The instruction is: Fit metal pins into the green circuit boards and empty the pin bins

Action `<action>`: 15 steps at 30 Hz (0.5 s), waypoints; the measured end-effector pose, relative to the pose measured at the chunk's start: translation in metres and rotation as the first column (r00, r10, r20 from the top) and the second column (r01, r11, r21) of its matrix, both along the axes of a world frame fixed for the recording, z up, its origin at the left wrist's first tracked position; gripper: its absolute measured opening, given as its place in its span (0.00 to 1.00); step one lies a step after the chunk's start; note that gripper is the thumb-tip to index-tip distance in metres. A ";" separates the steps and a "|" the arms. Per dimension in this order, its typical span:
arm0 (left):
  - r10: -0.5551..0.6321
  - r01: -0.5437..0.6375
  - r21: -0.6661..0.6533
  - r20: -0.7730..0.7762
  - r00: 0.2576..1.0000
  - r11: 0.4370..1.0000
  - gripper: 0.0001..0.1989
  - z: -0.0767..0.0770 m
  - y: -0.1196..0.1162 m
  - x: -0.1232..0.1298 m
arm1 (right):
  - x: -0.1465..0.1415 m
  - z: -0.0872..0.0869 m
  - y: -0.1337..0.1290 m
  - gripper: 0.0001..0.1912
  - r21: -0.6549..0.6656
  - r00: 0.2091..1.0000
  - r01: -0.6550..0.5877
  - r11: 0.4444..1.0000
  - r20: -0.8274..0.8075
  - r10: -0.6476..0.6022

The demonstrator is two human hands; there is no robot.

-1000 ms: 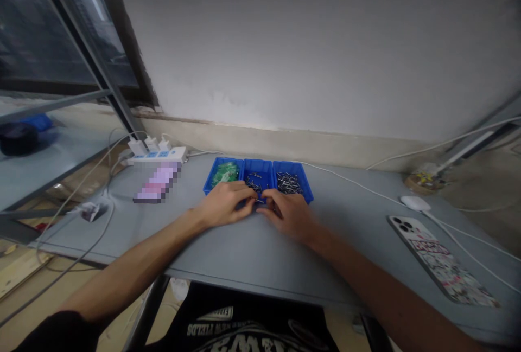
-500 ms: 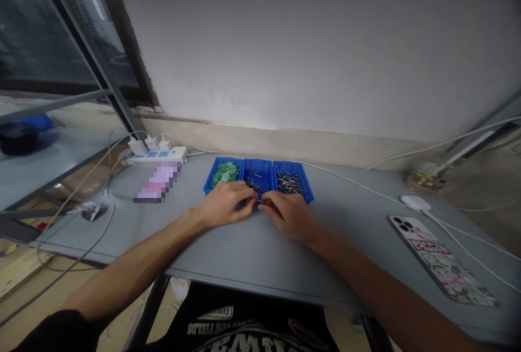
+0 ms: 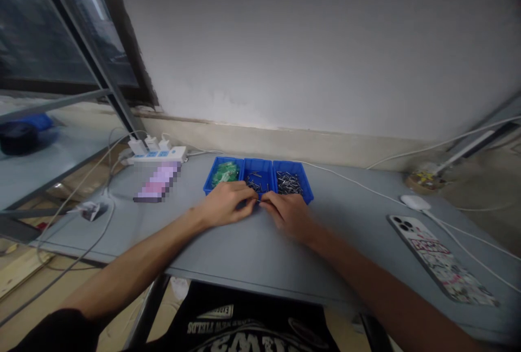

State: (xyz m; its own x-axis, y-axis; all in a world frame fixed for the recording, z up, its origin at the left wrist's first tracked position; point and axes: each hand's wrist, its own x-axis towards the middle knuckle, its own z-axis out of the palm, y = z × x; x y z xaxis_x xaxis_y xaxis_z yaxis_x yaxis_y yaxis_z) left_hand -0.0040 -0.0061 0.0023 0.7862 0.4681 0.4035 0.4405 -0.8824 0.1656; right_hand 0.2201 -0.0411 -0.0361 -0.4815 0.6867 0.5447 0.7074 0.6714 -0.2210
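Observation:
Three blue bins stand side by side on the grey table. The left bin (image 3: 208, 183) has green pieces (image 3: 226, 172), the middle bin (image 3: 258, 165) a few small dark metal pieces, and the right bin (image 3: 307, 183) many metal pieces (image 3: 288, 183). Just in front of them my left hand (image 3: 228, 202) and my right hand (image 3: 288, 213) meet almost tip to tip, both pinched. A thin, small metal piece (image 3: 259, 201) spans the narrow gap between the fingertips, gripped from both sides.
On the left are a power strip (image 3: 157, 155) with plugs, a pixelated phone (image 3: 158, 181) and loose cables. To the right lie a sticker-covered phone (image 3: 442, 260), a white charger (image 3: 415, 202) and a tape roll (image 3: 424, 179). A wall rises behind the table (image 3: 252, 260).
My right hand has shifted very slightly at the fingertips. My left hand and the bins look unmoved.

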 end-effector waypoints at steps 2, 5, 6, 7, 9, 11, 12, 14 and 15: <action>-0.001 0.001 0.003 0.005 1.000 1.000 0.11 0.000 0.000 0.000 | 0.000 0.000 0.000 0.13 0.004 1.000 0.006 1.000 -0.016 -0.006; -0.008 0.008 0.000 0.008 1.000 1.000 0.11 0.000 0.000 0.001 | 0.000 0.001 0.000 0.13 0.018 1.000 0.006 1.000 -0.022 -0.005; -0.011 0.011 -0.004 0.007 1.000 1.000 0.11 0.000 0.000 0.001 | 0.000 0.001 0.000 0.14 0.024 1.000 0.003 1.000 -0.016 -0.002; -0.014 0.014 -0.007 0.008 1.000 1.000 0.11 0.000 0.000 0.001 | 0.000 0.001 0.000 0.16 0.030 1.000 0.004 1.000 -0.013 -0.003; -0.016 0.016 -0.006 0.010 1.000 1.000 0.11 0.000 0.000 0.001 | 0.001 0.002 0.001 0.15 0.022 1.000 0.010 1.000 -0.020 -0.009; -0.012 0.012 0.000 0.015 1.000 1.000 0.10 0.000 0.000 0.001 | 0.000 0.001 0.001 0.14 -0.001 0.999 0.018 1.000 -0.038 -0.018; -0.012 0.012 0.001 0.016 1.000 1.000 0.10 0.000 0.000 0.001 | 0.000 0.001 0.001 0.14 -0.010 0.999 0.017 1.000 -0.038 -0.017; -0.014 0.014 0.002 0.016 1.000 1.000 0.10 0.001 0.000 0.001 | 0.000 0.001 0.001 0.14 -0.012 1.000 0.011 1.000 -0.013 -0.011; -0.015 0.015 0.001 0.016 1.000 1.000 0.10 0.001 -0.001 0.001 | 0.000 0.000 0.001 0.14 -0.002 1.000 0.008 1.000 0.006 -0.008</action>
